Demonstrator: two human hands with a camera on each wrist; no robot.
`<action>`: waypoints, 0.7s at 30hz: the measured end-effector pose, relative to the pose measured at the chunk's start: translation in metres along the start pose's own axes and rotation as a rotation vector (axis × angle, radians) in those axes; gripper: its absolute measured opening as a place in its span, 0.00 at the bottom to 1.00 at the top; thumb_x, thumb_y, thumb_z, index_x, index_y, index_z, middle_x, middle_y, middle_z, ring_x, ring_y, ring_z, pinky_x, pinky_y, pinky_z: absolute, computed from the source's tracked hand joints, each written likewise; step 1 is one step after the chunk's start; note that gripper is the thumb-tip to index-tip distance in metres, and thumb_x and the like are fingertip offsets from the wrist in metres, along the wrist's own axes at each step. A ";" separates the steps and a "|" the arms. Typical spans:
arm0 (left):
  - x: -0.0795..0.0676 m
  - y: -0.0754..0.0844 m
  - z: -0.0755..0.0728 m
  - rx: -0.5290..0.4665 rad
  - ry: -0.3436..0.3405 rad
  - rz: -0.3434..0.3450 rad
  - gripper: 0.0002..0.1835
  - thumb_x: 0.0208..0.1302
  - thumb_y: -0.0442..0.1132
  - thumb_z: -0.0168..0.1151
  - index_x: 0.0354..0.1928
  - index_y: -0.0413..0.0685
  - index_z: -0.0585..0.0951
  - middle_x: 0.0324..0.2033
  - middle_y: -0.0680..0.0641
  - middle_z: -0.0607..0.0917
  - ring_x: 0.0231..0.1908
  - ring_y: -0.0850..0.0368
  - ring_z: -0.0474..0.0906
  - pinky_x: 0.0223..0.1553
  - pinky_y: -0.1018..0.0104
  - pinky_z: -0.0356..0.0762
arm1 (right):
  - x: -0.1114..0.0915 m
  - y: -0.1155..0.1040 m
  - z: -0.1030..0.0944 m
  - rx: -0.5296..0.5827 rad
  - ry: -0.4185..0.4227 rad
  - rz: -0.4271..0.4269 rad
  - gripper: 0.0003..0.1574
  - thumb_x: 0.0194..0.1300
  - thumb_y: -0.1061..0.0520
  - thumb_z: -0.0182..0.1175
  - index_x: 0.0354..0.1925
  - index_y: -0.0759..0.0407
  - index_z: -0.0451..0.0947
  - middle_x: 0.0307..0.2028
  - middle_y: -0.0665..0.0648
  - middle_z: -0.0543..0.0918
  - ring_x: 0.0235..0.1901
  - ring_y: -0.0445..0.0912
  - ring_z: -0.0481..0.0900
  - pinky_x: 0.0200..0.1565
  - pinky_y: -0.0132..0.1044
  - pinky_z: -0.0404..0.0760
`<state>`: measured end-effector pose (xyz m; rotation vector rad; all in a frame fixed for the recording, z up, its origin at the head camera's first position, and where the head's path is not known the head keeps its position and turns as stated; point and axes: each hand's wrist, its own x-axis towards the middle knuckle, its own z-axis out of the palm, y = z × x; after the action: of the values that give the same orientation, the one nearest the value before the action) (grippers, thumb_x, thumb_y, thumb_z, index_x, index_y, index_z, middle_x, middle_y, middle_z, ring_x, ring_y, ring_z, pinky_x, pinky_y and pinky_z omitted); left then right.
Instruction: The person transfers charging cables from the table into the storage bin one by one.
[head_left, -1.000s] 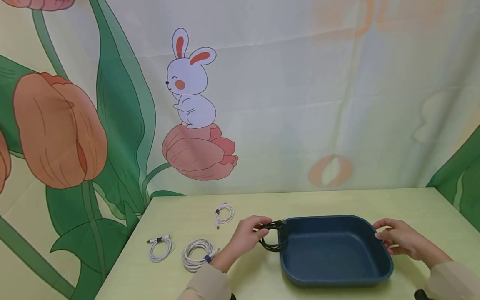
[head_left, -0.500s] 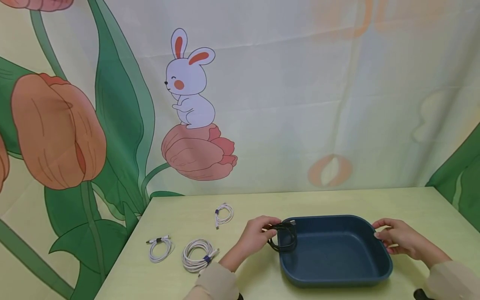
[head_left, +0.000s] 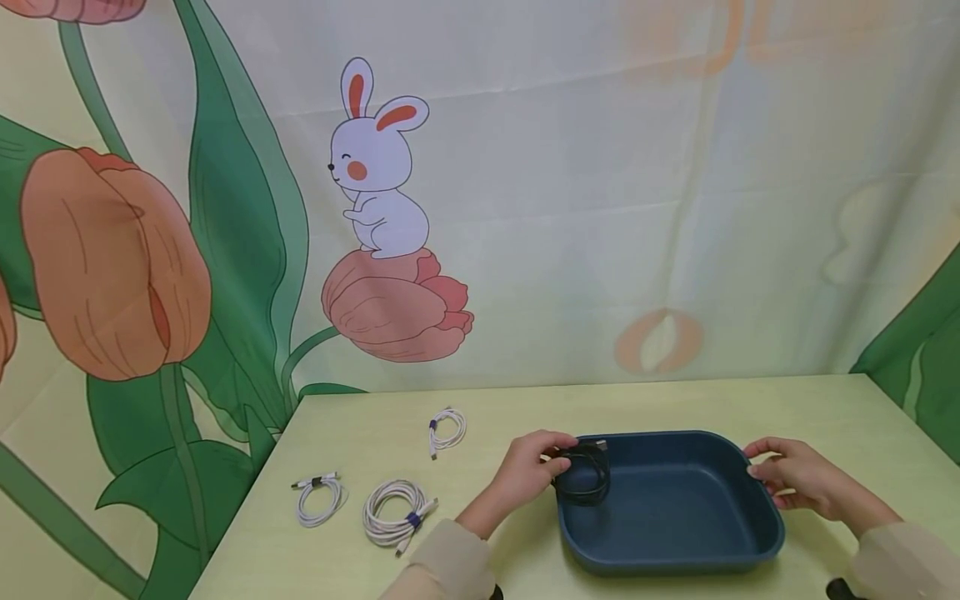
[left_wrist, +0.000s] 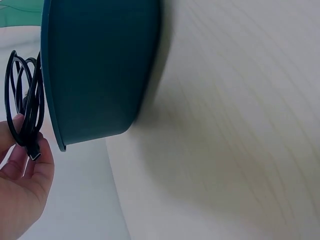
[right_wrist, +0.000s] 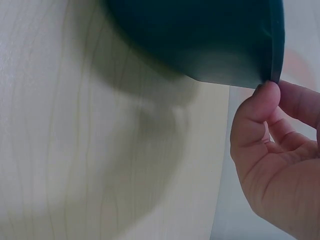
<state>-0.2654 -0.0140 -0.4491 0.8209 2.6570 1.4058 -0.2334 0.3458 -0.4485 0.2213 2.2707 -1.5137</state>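
My left hand (head_left: 529, 472) pinches a coiled black USB cable (head_left: 587, 475) over the left edge of a dark blue rectangular bin (head_left: 675, 562). In the left wrist view the black cable (left_wrist: 31, 100) hangs in loops from the fingertips, its metal plug pointing down beside the bin's rim (left_wrist: 52, 110). On the opposite side, my right hand (head_left: 802, 477) holds the bin's right rim. The right wrist view has the thumb and forefinger of that hand (right_wrist: 280, 145) pinching the bin's rim (right_wrist: 276, 50). The inside of the bin is bare apart from the cable overlapping it.
Three coiled white cables lie on the left of the pale wooden table (head_left: 825, 417): a thick one (head_left: 392, 514) nearest my left forearm, a thin one (head_left: 318, 498) farther left, and a small one (head_left: 447, 432) toward the back. A printed cloth (head_left: 555, 208) hangs behind the table.
The left hand has carried the black cable to the right, from outside the bin's left edge to over its inside. The right hand has stayed at the rim.
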 end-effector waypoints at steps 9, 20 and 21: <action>0.004 0.000 0.008 0.002 -0.008 -0.014 0.13 0.57 0.32 0.57 0.46 0.45 0.79 0.42 0.46 0.81 0.41 0.53 0.77 0.39 0.73 0.74 | 0.001 0.001 0.000 0.007 0.008 0.004 0.21 0.61 0.62 0.50 0.51 0.69 0.59 0.22 0.52 0.70 0.21 0.43 0.70 0.26 0.35 0.74; 0.009 0.006 0.011 0.077 -0.011 -0.005 0.12 0.57 0.33 0.57 0.44 0.47 0.80 0.42 0.49 0.82 0.41 0.58 0.77 0.41 0.73 0.74 | 0.001 0.002 0.000 0.012 0.001 -0.007 0.21 0.61 0.62 0.50 0.51 0.69 0.59 0.23 0.52 0.71 0.21 0.43 0.70 0.26 0.35 0.74; 0.009 0.006 0.011 0.084 -0.013 -0.001 0.12 0.57 0.33 0.57 0.44 0.47 0.80 0.42 0.49 0.82 0.41 0.58 0.77 0.41 0.73 0.74 | 0.000 0.002 0.000 0.013 0.000 -0.006 0.21 0.61 0.62 0.50 0.51 0.69 0.59 0.23 0.52 0.71 0.21 0.43 0.70 0.26 0.35 0.74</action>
<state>-0.2677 0.0010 -0.4490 0.8320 2.7234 1.2917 -0.2332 0.3461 -0.4503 0.2186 2.2643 -1.5324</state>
